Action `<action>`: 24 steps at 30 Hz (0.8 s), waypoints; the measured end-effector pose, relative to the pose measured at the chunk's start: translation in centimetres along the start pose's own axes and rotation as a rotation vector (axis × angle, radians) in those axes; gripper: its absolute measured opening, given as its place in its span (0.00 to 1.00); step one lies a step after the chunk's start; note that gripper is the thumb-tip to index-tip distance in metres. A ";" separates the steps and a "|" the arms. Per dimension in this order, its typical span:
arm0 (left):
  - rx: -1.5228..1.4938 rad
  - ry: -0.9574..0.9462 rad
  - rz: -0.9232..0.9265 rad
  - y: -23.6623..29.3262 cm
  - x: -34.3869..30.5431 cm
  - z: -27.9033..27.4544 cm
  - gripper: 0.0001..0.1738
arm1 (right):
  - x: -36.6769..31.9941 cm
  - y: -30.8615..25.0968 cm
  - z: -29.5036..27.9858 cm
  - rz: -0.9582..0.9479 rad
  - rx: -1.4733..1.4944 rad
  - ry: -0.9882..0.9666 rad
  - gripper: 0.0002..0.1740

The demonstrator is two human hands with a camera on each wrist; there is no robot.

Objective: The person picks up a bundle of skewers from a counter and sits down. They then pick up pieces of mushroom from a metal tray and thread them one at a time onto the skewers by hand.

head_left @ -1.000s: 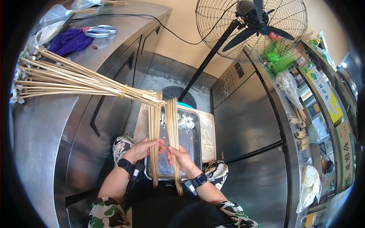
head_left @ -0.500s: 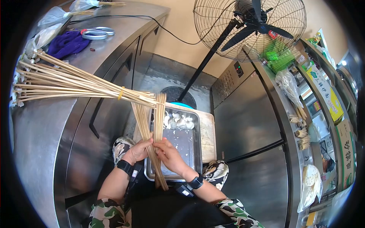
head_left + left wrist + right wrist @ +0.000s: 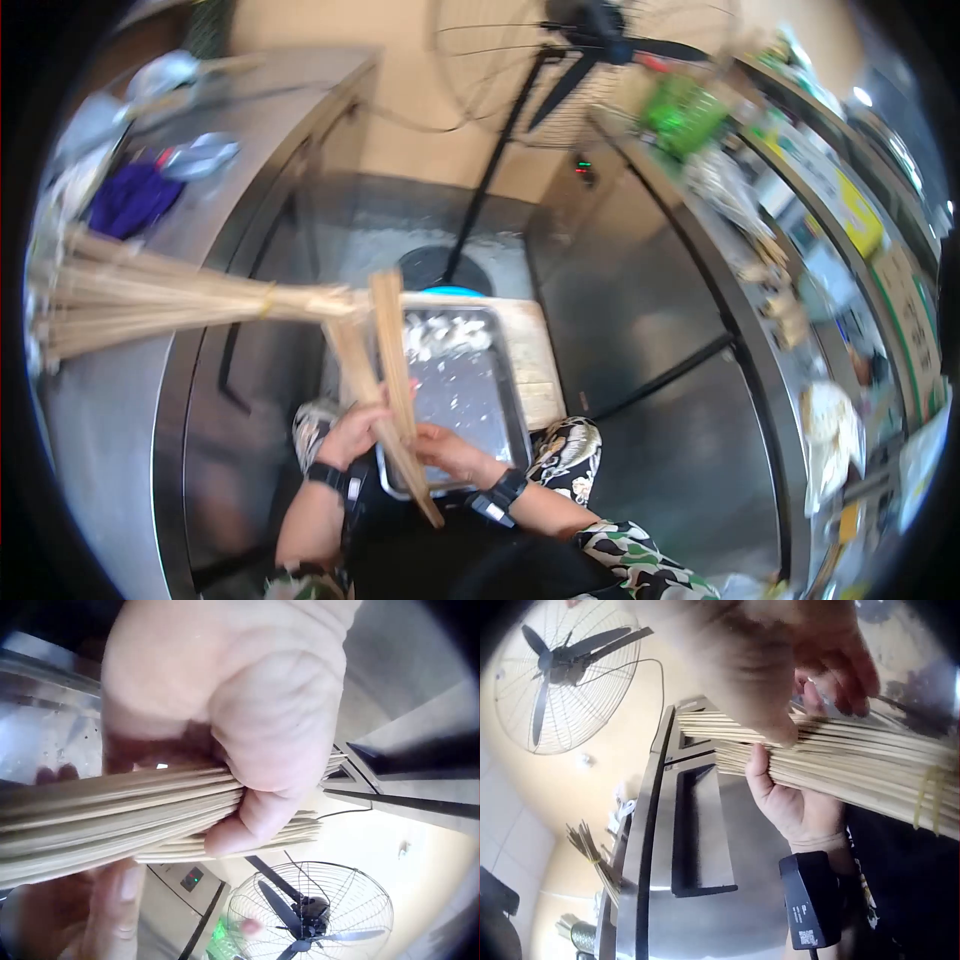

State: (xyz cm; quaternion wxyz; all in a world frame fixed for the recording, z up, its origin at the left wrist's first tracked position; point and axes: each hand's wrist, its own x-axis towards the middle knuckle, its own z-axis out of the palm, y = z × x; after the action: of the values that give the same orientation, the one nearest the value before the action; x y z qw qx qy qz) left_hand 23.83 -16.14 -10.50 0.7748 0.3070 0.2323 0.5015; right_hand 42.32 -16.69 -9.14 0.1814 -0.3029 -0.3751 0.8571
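Note:
In the head view my left hand (image 3: 355,435) grips a bundle of bamboo skewers (image 3: 365,385) that slants across my lap. My right hand (image 3: 455,455) holds a second skewer bundle (image 3: 393,340), which crosses the first near the fingers. The left wrist view has my left thumb lying over the skewers (image 3: 112,814), while right-hand fingers (image 3: 112,907) show beneath them. A yellow rubber band (image 3: 930,796) goes round the sticks in the right wrist view. Below the hands sits a metal tray (image 3: 475,405) with white pieces (image 3: 450,335) at its far end.
From the left counter (image 3: 110,440) a large banded bunch of skewers (image 3: 200,300) juts out, its tips overlapping the held bundles. Purple cloth (image 3: 135,198) lies behind it. A standing fan (image 3: 590,45) is ahead, a steel cabinet (image 3: 640,290) and loaded shelves to the right.
The two bundles stood apart, one per hand, a second ago; then they came together and crossed. The head view has since shifted and blurred, and the right hand sits lower on the skewers.

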 end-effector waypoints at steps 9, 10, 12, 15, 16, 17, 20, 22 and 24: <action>-0.053 0.249 0.003 1.0 -0.6 0.7 0.17 | -7.1 -8.3 -4.1 -0.625 0.107 0.310 0.09; -0.007 0.367 -0.058 2.5 -1.7 5.0 0.18 | -9.8 -10.5 -3.5 -0.683 0.043 0.444 0.08; 0.013 0.285 -0.039 1.9 -1.7 4.0 0.20 | -15.1 -14.5 -3.7 -0.879 -0.117 0.617 0.09; -0.163 0.124 -0.019 0.9 -0.9 1.0 0.23 | -23.8 -20.5 -1.7 -1.141 -0.153 0.847 0.08; -0.170 0.180 -0.019 1.3 -0.8 2.0 0.23 | -26.3 -21.9 -2.8 -1.192 -0.221 0.934 0.08; -0.180 0.244 -0.018 2.0 -0.8 3.8 0.24 | -28.9 -23.4 -3.2 -1.202 -0.265 1.060 0.07; -0.257 0.121 -0.007 -0.4 0.1 -0.4 0.19 | -36.5 -27.8 -4.0 -1.175 -0.414 1.395 0.12; -0.266 0.172 -0.008 0.7 -0.2 2.3 0.21 | -40.9 -30.4 -6.7 -1.101 -0.654 1.686 0.12; -0.219 0.129 -0.003 -0.2 -0.3 -0.1 0.19 | -50.3 -32.8 -17.2 -0.838 -0.848 1.469 0.13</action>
State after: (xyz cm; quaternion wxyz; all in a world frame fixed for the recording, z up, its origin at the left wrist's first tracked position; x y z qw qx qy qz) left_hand 23.75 -16.45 -10.66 0.7879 0.1873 0.2257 0.5415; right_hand 94.05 -13.19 25.63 0.5400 -0.6482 -0.5256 0.1094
